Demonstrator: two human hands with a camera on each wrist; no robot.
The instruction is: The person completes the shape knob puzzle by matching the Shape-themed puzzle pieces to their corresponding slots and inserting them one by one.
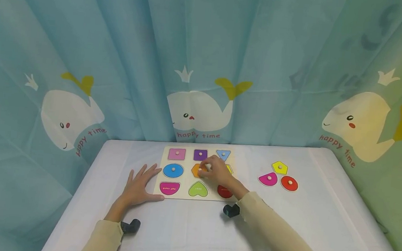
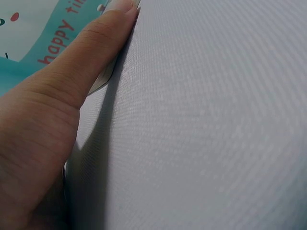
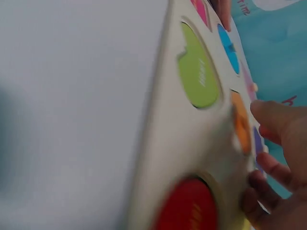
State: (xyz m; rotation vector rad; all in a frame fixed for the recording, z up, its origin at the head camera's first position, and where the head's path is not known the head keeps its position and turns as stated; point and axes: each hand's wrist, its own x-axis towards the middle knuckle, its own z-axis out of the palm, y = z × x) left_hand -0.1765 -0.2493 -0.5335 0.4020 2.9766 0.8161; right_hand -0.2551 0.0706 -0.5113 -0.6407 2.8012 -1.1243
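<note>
One pale shape board, flat on the white table. One orange hexagon, at the board's centre, its knob pinched narrowly between the thumb and index finger of my right hand. One left hand, mine, fingers spread wide, thumb at the board's near-left corner. Three loose knobbed pieces, right of the board: one yellow pentagon, one magenta half-round, one red disc.

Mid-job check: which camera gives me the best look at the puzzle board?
The head view: it fits the puzzle board in frame, though the right hand covers part. The right wrist view shows it closer but slanted, partly blurred and cut off. The left wrist view shows only a bit behind the thumb.
</note>
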